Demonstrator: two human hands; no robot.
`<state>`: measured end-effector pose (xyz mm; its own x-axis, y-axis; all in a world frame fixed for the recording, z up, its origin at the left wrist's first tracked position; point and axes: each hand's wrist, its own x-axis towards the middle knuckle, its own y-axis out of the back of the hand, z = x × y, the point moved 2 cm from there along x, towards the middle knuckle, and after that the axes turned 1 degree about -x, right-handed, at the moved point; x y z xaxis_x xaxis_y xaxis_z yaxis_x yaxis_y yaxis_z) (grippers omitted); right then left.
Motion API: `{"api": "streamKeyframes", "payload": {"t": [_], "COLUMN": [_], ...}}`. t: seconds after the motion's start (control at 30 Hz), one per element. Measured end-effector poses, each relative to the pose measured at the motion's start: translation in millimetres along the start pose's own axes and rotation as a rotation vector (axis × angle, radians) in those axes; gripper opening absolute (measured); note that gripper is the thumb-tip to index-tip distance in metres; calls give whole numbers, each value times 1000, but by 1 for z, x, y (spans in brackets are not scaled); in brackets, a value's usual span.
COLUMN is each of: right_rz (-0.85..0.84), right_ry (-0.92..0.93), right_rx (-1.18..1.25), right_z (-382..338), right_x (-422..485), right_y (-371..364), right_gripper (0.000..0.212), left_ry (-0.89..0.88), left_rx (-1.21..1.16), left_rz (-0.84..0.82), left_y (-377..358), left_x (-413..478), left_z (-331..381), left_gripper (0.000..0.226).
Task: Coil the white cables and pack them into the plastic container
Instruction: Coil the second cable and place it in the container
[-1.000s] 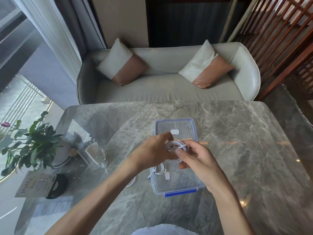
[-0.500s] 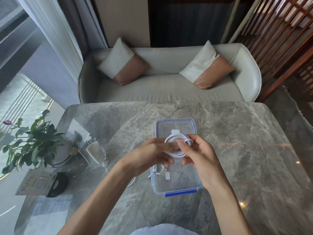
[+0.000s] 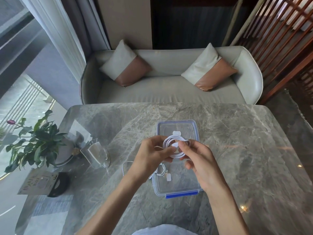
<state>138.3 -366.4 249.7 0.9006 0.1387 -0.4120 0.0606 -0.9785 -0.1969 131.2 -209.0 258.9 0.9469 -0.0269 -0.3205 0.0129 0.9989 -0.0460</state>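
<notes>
A white cable (image 3: pixel 170 140) wound into a round coil hangs above the table between both hands. My left hand (image 3: pixel 152 158) pinches its left side. My right hand (image 3: pixel 198 158) grips its right side, thumb and forefinger closed on the cable end near the coil's middle. Below them sits the clear plastic container (image 3: pixel 186 189) with a blue clip at its near edge. A second, smaller coiled white cable (image 3: pixel 160 170) lies at the container's left rim, a loop of it trailing onto the table. The clear lid (image 3: pixel 193 128) with blue trim lies just beyond the container.
A marble table (image 3: pixel 245 150) carries a clear glass jug (image 3: pixel 96 155), a potted plant (image 3: pixel 37 141) and a card stand (image 3: pixel 40 184) at the left. A grey sofa (image 3: pixel 169 92) with two cushions stands behind the table's far edge.
The loose bundle has become a neat round coil, raised slightly and turned flat toward me. My right fingers have shifted onto the cable end at the coil.
</notes>
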Motion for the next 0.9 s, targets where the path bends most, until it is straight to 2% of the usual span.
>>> {"api": "streamKeyframes", "payload": {"t": [0.13, 0.27, 0.4, 0.53, 0.63, 0.7, 0.77, 0.9], "right_rz": [75, 47, 42, 91, 100, 51, -31, -128], "right_ry": [50, 43, 54, 59, 32, 5, -13, -53], "right_rx": [-155, -144, -127, -89, -71, 48, 171, 209], "right_z": [2, 2, 4, 8, 8, 6, 2, -2], "right_x": [-1, -2, -2, 2, 5, 5, 6, 5], "right_y": [1, 0, -2, -5, -4, -3, -4, -9], "right_gripper": [22, 24, 20, 15, 19, 25, 30, 27], "left_ry": [-126, -235, -277, -146, 43, 164, 266, 289], "left_rx": [389, 554, 637, 424, 16, -329, -544, -562], "left_rz": [41, 38, 37, -95, -326, -409, -384, -330], "left_y": [0, 1, 0, 2, 6, 13, 17, 16], "left_x": [1, 1, 1, -2, -2, -1, 2, 7], "left_z": [1, 7, 8, 11, 14, 15, 11, -7], "left_gripper": [10, 18, 9, 18, 33, 42, 42, 33]}}
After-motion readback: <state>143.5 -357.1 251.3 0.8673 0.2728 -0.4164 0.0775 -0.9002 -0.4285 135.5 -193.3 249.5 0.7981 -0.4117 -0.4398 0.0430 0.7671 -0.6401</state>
